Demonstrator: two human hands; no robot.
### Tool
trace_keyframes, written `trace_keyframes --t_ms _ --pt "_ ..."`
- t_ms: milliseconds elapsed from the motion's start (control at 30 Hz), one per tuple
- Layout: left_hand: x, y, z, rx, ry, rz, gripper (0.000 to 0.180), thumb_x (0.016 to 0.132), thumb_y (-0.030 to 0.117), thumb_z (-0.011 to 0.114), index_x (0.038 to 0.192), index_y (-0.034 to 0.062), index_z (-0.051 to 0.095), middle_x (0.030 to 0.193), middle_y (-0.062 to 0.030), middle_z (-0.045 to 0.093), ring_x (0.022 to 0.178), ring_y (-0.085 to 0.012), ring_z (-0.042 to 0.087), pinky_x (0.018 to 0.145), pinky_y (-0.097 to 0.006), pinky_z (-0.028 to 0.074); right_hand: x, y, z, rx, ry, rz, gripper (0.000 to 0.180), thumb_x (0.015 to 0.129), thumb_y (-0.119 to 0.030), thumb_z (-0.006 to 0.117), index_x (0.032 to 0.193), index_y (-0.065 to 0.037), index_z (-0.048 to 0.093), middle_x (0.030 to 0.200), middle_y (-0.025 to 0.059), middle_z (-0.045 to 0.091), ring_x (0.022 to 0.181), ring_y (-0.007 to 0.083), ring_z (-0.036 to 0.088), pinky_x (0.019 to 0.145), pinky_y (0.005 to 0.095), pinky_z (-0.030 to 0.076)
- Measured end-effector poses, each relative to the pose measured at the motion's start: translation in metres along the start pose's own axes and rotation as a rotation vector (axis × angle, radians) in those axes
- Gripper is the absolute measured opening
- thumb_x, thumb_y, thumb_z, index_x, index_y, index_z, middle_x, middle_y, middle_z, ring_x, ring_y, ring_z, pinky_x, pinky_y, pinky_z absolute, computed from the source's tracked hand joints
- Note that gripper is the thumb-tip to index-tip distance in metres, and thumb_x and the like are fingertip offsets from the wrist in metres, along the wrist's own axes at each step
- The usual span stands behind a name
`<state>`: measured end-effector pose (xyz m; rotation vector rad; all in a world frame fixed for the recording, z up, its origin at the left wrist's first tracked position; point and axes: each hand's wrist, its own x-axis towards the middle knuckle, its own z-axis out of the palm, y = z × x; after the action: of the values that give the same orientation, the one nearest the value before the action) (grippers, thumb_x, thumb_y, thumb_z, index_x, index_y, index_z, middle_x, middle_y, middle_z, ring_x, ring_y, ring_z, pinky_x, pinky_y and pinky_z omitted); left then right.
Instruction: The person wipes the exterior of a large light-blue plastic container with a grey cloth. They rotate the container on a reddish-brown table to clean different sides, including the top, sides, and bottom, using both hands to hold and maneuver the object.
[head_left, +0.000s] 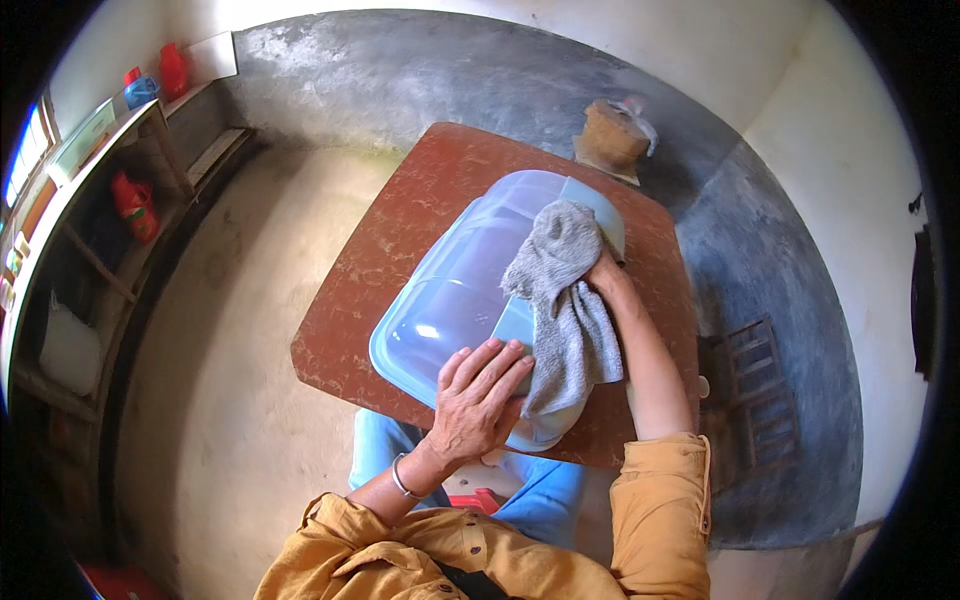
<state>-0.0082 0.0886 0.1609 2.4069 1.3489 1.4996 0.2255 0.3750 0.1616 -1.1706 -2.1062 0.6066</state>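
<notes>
A light blue plastic storage box (440, 290) with a see-through domed lid sits at a slant on a reddish-brown table (360, 320). My left hand (482, 398) rests on the near part of the lid, its fingers stretched out. On the right side of the box, my right hand (606, 272) has hold of a grey cloth (560, 250) pressed against the lid. Part of the cloth hangs down toward my left hand. The fingers of my right hand are mostly hidden behind the cloth.
Wooden shelving (150, 260) runs along the left wall, with a red bottle (135, 205) on it. Past the table's far right edge stands a brown container (610, 138). A wooden rack (757, 375) is at the right wall. Under me is a red stool (474, 501).
</notes>
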Motion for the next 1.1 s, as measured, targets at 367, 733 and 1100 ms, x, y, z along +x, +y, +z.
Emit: trace_keyframes --t_ms 367,733,1100 --pt "-0.007 -0.022 -0.039 -0.077 0.047 0.005 0.044 0.071 0.024 0.050 0.110 0.0121 0.064 0.118 -0.0079 0.059 0.122 -0.0299 0.048 0.113 -0.060 0.005 -0.097 -0.127 0.059 -0.576 0.127 -0.335 0.066 0.082 -0.050 0.061 0.128 -0.006 0.046 0.125 0.0151 0.050 0.119 0.0302 0.045 0.108 0.0441 0.026" --pt "0.004 -0.013 -0.038 0.083 0.034 -0.060 0.042 0.093 0.039 0.045 0.112 0.0095 0.068 0.118 -0.0091 0.065 0.119 -0.0274 0.055 0.113 -0.053 0.016 0.018 -0.075 0.016 -0.668 0.186 -0.395 0.029 0.081 -0.034 0.057 0.085 -0.005 0.065 0.090 0.0168 0.065 0.090 0.0306 0.061 0.082 0.0408 0.048" --pt "0.003 -0.008 -0.034 0.089 0.075 -0.071 0.036 0.079 0.022 0.056 0.112 0.0135 0.069 0.118 -0.0036 0.065 0.114 -0.0220 0.058 0.112 -0.052 0.016 -0.033 -0.105 0.023 -0.548 0.126 -0.272 0.040 0.091 -0.031 0.049 0.118 -0.002 0.052 0.124 0.0157 0.053 0.116 0.0291 0.049 0.104 0.0415 0.037"
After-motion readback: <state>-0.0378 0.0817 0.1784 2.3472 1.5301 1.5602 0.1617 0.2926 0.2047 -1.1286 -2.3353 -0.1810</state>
